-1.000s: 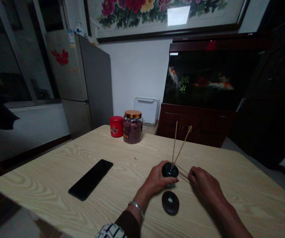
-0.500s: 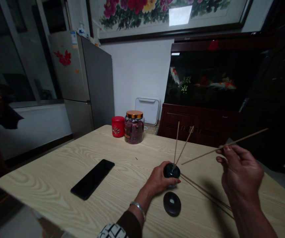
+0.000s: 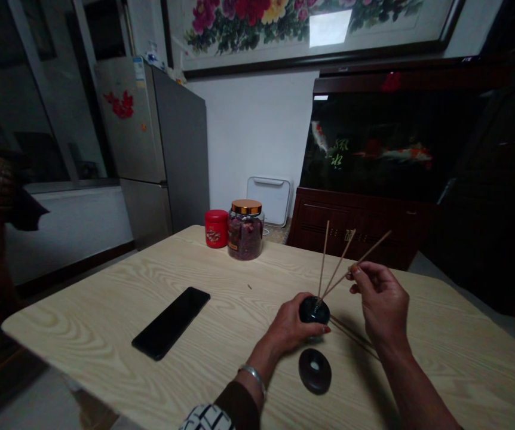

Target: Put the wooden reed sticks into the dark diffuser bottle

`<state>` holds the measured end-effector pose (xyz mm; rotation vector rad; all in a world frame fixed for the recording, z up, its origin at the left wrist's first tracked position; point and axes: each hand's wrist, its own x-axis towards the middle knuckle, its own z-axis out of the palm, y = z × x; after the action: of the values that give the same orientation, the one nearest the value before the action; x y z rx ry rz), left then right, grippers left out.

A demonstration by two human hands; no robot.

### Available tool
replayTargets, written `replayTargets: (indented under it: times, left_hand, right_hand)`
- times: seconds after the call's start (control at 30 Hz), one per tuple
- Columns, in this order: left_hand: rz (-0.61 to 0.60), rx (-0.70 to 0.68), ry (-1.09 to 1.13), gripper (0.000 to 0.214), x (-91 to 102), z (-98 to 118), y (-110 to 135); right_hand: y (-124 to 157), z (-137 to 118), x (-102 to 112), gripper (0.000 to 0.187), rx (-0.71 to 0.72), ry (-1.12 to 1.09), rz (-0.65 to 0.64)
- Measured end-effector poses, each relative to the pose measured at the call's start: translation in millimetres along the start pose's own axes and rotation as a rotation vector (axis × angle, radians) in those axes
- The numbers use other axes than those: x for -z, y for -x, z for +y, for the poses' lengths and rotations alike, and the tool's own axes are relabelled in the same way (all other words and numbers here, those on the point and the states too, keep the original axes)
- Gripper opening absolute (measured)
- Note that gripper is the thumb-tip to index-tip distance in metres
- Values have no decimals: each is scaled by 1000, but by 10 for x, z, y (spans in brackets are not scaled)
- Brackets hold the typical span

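My left hand (image 3: 292, 325) is closed round a small round black holder (image 3: 314, 310) that stands on the pale wooden table (image 3: 105, 322). Two thin sticks (image 3: 329, 257) stand up out of the holder, leaning apart. My right hand (image 3: 380, 301) pinches a third thin stick (image 3: 369, 252) between thumb and forefinger, with the stick's lower end at the holder's top. Loose sticks (image 3: 351, 334) lie flat on the table just right of the holder. A second black round holder (image 3: 315, 370) with a pale centre lies nearer to me.
A black phone (image 3: 171, 322) lies left on the table. At the far edge stand a red tin (image 3: 216, 228) and a glass jar (image 3: 245, 229) with a copper lid. Beyond are a grey fridge (image 3: 159, 143), a white box (image 3: 269, 200) on the floor and a fish tank (image 3: 374, 143).
My right hand took a stick from the table, lifted it to the right, then brought it in so its lower end meets the holder. My left hand stayed on the holder.
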<state>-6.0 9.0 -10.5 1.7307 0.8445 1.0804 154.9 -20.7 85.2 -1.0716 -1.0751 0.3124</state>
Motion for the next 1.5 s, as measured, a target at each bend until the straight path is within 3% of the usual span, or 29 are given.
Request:
replayTargets:
  times: [0.33, 0.53, 0.7, 0.8, 0.97, 1.13, 1.5]
  left_hand:
    - [1, -4, -11, 66, 3, 9, -3]
    - [-2, 6, 5, 67, 3, 20, 4]
    - [-2, 1, 31, 66, -7, 10, 2]
    - [-2, -2, 44, 66, -9, 2, 3]
    - [2, -4, 48, 66, -15, -11, 1]
    - [-3, -2, 43, 65, -20, -23, -9]
    - [-8, -12, 42, 66, -14, -35, -9]
  right_hand:
    - [106, 270, -7, 26, -74, 155, -322]
    - [112, 429, 256, 30, -126, 300, -433]
    - [204, 642, 619, 22, 7, 794, -606]
    - [288, 712, 711, 20, 46, 1052, -667]
    - [321, 743, 692, 20, 47, 1147, -682]
    - [305, 780, 691, 16, -5, 1120, -673]
    - [343, 793, 707, 16, 51, 1068, -688]
